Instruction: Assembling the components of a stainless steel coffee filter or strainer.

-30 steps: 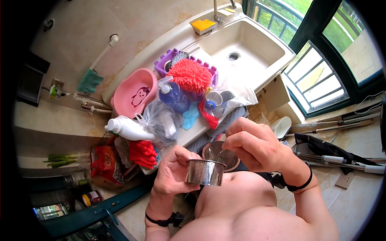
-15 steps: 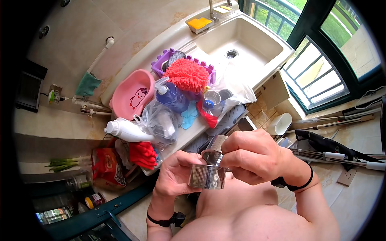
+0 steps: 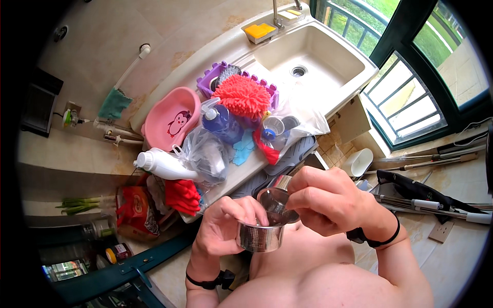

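Observation:
My left hand (image 3: 222, 225) is closed on the rim and side of a shiny perforated metal strainer basket (image 3: 261, 239), its fingertips reaching over the open top. Just above and to the right, a second metal mesh strainer basket (image 3: 272, 201) is tilted with its round mouth toward me. The fingers of my right hand (image 3: 328, 197) pinch that basket's edge. The two baskets are close together, and I cannot tell whether they touch. Both are in front of my body, just off the near edge of the counter.
A white sink (image 3: 318, 56) lies at the far right. Along its counter are a pink basin (image 3: 164, 128), a purple basket (image 3: 208, 82), a red chenille mitt (image 3: 241, 96), a blue pump bottle (image 3: 221, 123), a white bottle (image 3: 167, 165) and plastic bags. Poles (image 3: 436, 205) lean at right.
The right-hand basket has turned so its mouth shows more. My left fingers have moved over the rim of their basket, which sits slightly lower and further left. My view has shifted a little.

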`<control>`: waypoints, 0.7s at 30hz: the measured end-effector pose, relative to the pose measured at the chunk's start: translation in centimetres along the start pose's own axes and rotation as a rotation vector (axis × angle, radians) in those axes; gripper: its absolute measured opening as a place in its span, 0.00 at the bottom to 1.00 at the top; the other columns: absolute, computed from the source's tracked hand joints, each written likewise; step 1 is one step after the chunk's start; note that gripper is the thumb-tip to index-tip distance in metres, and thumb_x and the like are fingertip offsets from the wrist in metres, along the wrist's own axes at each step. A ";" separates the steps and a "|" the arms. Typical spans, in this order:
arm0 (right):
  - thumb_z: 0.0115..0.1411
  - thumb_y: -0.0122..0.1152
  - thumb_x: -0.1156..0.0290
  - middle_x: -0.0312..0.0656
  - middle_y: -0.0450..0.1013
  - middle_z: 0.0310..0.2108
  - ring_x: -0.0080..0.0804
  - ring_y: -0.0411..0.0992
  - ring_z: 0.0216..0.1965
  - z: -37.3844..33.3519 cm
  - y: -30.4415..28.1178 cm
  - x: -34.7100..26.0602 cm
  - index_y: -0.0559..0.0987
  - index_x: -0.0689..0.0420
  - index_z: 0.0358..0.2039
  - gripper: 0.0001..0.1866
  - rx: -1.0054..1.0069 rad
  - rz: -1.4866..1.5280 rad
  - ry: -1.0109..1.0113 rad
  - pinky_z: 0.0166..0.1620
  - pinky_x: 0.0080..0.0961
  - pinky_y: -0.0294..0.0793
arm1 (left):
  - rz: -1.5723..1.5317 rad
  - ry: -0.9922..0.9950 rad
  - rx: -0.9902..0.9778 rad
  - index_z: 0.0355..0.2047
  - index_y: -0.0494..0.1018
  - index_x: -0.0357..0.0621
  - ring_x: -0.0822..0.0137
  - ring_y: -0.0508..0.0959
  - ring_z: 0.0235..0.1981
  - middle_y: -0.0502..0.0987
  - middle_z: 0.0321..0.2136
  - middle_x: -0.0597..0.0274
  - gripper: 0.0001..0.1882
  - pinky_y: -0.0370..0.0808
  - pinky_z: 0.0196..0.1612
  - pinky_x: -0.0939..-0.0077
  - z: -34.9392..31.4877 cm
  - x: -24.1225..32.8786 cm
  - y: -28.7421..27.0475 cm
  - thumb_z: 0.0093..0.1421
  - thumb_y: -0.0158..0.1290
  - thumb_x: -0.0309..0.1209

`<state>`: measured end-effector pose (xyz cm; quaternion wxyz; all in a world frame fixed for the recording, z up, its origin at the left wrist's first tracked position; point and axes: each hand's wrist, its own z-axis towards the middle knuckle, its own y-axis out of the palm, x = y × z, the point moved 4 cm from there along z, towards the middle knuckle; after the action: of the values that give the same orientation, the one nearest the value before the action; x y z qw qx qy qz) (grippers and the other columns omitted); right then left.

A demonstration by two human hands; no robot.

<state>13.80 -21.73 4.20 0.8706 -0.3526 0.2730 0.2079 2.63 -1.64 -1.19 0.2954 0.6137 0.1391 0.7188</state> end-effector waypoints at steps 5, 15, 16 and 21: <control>0.56 0.64 0.83 0.42 0.71 0.38 0.39 0.73 0.26 -0.3 0.4 0.8 0.80 0.56 0.45 0.16 -0.010 0.050 0.073 0.24 0.34 0.71 | -0.112 -0.039 0.023 0.42 0.71 0.42 0.54 0.78 0.43 0.77 0.37 0.56 0.19 0.76 0.47 0.61 -0.1 0.0 0.6 0.53 0.65 0.17; 0.55 0.72 0.84 0.42 0.71 0.34 0.34 0.72 0.28 -0.6 0.6 1.1 0.85 0.58 0.41 0.13 0.008 0.052 0.171 0.29 0.29 0.73 | 0.491 0.199 -0.001 0.40 0.72 0.44 0.56 0.80 0.40 0.79 0.34 0.60 0.22 0.77 0.44 0.63 0.3 1.9 1.9 0.48 0.66 0.13; 0.56 0.74 0.82 0.42 0.70 0.35 0.33 0.72 0.29 -0.8 0.6 1.3 0.85 0.57 0.40 0.12 0.021 0.034 0.180 0.29 0.28 0.73 | 0.754 0.260 -0.007 0.37 0.73 0.45 0.55 0.82 0.40 0.80 0.34 0.62 0.21 0.79 0.41 0.63 0.5 2.7 2.5 0.44 0.68 0.15; 0.58 0.76 0.80 0.41 0.68 0.40 0.28 0.73 0.32 -1.0 0.3 1.2 0.87 0.57 0.40 0.10 -0.040 0.064 0.267 0.30 0.26 0.74 | 1.687 0.564 -0.165 0.32 0.75 0.55 0.59 0.83 0.46 0.77 0.31 0.67 0.10 0.77 0.40 0.66 0.6 4.2 4.0 0.51 0.60 0.23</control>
<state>14.17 -22.02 2.71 0.8123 -0.3854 0.3934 0.1924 1.86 -2.39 4.55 -0.3338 0.2888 -0.3434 0.8290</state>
